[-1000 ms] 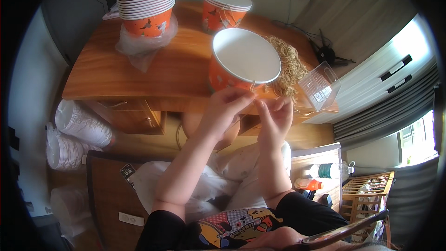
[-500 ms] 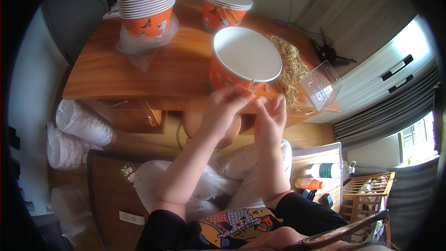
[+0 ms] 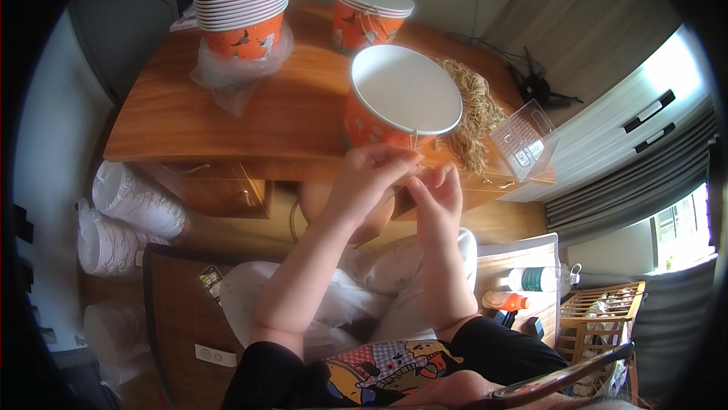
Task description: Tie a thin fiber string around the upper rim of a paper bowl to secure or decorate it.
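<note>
An orange paper bucket [image 3: 394, 106] with a white inside stands near the front edge of the wooden table [image 3: 227, 114]. My left hand [image 3: 371, 175] pinches a thin string at the bucket's near rim. My right hand [image 3: 440, 194] is just right of it, fingers bent, holding the same string below the rim. A pile of tan twine [image 3: 474, 110] lies to the right of the bucket.
A tall stack of orange buckets [image 3: 243, 0] in a plastic bag stands at the back left. A shorter stack [image 3: 371, 8] is behind the bucket. A clear plastic box [image 3: 525, 141] rests at the table's right edge. Bagged lids [image 3: 125, 213] lie on the floor at left.
Both hands stay at the bucket's near rim. The fingers have shifted slightly on the string, and the bucket has barely moved.
</note>
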Available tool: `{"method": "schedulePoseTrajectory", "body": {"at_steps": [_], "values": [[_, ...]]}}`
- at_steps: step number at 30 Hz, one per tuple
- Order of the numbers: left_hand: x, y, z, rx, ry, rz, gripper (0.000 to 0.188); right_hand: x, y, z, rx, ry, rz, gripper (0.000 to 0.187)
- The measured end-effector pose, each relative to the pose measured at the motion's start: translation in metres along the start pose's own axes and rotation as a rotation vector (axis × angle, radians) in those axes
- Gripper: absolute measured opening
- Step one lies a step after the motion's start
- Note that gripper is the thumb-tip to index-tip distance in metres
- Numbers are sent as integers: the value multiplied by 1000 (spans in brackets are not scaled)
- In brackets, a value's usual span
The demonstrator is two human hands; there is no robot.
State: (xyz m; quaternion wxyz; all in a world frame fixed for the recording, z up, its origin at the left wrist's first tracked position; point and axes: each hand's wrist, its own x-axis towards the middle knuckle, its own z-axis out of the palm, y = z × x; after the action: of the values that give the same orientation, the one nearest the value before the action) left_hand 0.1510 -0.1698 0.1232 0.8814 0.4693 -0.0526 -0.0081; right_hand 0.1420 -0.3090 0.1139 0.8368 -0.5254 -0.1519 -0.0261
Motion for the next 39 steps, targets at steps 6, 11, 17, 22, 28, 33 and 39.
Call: {"method": "schedulePoseTrajectory", "body": {"at_steps": [6, 11, 17, 22, 28, 33, 39], "values": [[-4, 20, -5, 247, -87, -31, 22, -4, -3, -4, -59, 39, -32, 37], [-3, 12, -10, 259, -175, 51, 21, -7, -5, -8, -17, 9, -55, 37], [-3, 13, -7, 305, -189, -36, 17, -9, -8, -5, -27, 26, -45, 36], [-3, 11, -5, 197, -157, -49, 18, -9, -7, -6, -14, 12, -54, 35], [-2, 12, -4, 120, -120, -188, 17, -9, -8, -3, 8, -43, -83, 36], [-3, 13, -1, 54, -90, -242, 17, -13, -11, -1, -137, -50, -93, 37], [-6, 18, 4, -123, -93, -312, 26, -24, -14, 6, -420, -139, -192, 37]]}}
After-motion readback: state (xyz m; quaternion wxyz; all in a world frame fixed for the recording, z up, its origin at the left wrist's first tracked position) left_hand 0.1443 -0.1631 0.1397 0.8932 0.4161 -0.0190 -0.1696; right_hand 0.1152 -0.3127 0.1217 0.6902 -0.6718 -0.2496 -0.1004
